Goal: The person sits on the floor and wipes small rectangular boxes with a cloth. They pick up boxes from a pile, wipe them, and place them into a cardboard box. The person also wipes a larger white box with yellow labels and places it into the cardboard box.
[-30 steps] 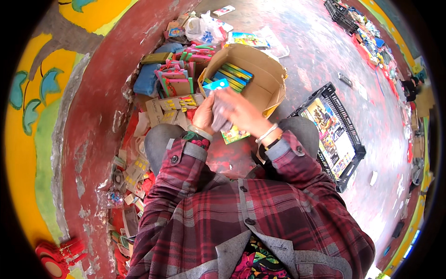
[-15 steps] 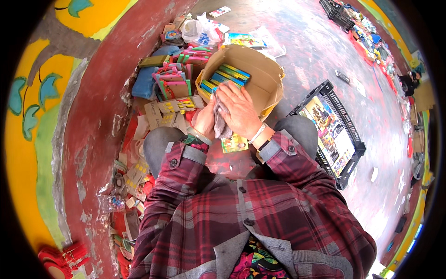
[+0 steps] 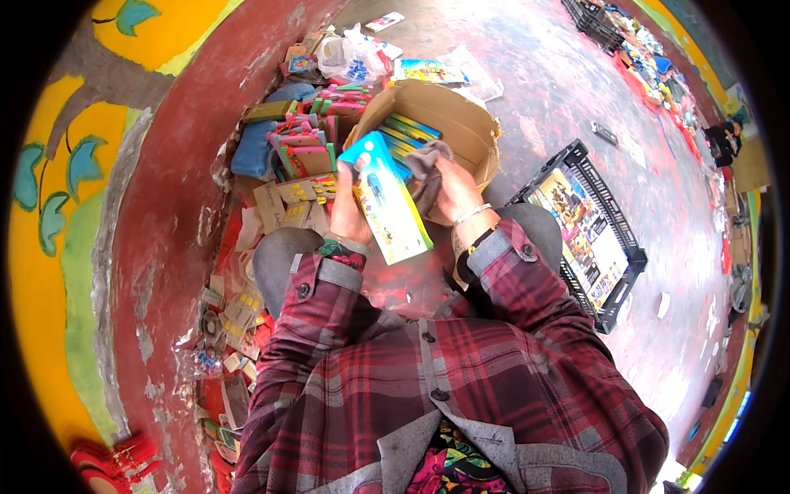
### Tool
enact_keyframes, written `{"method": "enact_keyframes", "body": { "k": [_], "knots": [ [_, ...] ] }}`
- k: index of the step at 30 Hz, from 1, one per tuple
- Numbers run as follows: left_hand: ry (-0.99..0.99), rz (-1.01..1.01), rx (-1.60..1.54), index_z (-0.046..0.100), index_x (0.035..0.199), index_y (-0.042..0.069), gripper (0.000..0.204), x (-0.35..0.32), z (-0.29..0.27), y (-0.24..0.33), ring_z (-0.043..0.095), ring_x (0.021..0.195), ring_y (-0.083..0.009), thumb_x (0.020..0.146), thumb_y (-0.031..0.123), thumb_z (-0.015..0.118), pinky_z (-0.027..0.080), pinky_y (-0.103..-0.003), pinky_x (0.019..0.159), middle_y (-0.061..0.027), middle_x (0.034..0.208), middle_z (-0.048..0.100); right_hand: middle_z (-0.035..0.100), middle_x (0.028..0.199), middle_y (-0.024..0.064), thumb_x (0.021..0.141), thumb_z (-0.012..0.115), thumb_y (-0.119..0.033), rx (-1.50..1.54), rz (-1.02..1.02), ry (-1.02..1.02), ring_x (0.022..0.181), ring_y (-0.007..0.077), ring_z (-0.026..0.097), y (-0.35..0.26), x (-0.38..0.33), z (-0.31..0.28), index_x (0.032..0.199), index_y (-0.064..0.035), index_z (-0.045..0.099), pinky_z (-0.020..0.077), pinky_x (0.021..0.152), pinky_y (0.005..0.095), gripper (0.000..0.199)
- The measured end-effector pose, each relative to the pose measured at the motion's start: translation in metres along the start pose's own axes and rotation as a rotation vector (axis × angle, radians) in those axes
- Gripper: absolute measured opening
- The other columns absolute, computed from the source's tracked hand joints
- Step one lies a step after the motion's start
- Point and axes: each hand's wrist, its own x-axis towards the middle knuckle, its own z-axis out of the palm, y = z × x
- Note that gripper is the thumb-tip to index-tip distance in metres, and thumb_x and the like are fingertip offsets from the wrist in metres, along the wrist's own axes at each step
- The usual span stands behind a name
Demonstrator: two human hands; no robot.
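Observation:
A flat, oblong printed box (image 3: 388,204), blue at its far end and white with yellow-green edges, is held tilted in my left hand (image 3: 350,212), thumb along its side. In my right hand (image 3: 457,193) a crumpled grey-brown cloth (image 3: 428,169) is bunched, just right of the box. Both hands are over the near side of an open cardboard carton (image 3: 473,123). Several slim boxes (image 3: 409,132) with yellow, green and blue edges stand in the carton's left part, partly hidden by the held box and the cloth.
Pink and green framed boards (image 3: 307,156) are stacked left of the carton, beside a red wall (image 3: 173,189). Plastic bags (image 3: 355,54) and a colourful flat pack (image 3: 429,71) lie beyond it. A black crate (image 3: 613,247) with printed sheets sits to the right.
My hands were together around the cloth and have moved apart. The printed box has turned so its broad face shows, and the cloth has shifted right with my right hand.

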Motion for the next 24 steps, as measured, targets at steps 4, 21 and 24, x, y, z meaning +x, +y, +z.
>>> {"method": "enact_keyframes", "body": {
  "k": [4,21,24],
  "knots": [
    [0.089,-0.01,0.143,0.055,0.114,0.006,0.037,-0.001,-0.002,-0.012,0.062,0.09,-0.0181,0.089,0.033,0.057,0.049,-0.032,0.082,-0.0055,0.1,0.064,0.06,0.1,0.0038,0.091,0.05,-0.045,-0.026,0.254,-0.184,0.096,0.0147,0.054,0.006,-0.029,0.042,0.109,-0.0077,0.056,0.0397,0.09,0.0279,0.042],
    [0.456,0.478,0.317,0.049,0.114,0.002,0.052,-0.004,0.01,0.058,0.048,0.103,-0.0192,0.093,0.049,0.041,0.037,-0.04,0.094,-0.0052,0.11,0.052,0.062,0.08,0.0011,0.082,0.064,-0.024,-0.799,0.053,-0.453,0.07,0.0085,0.053,-0.057,0.024,0.046,0.095,-0.0006,0.063,0.0437,0.062,0.026,0.027],
    [0.547,0.527,0.221,0.05,0.109,0.002,0.045,-0.02,0.013,0.093,0.045,0.105,-0.0174,0.093,0.043,0.041,0.034,-0.039,0.095,-0.0047,0.11,0.05,0.066,0.091,0.0139,0.078,0.063,-0.031,-1.35,-0.252,-0.178,0.083,0.0242,0.063,-0.081,0.065,0.032,0.1,-0.0022,0.062,0.0474,0.074,0.0345,0.036]
  ]
}}
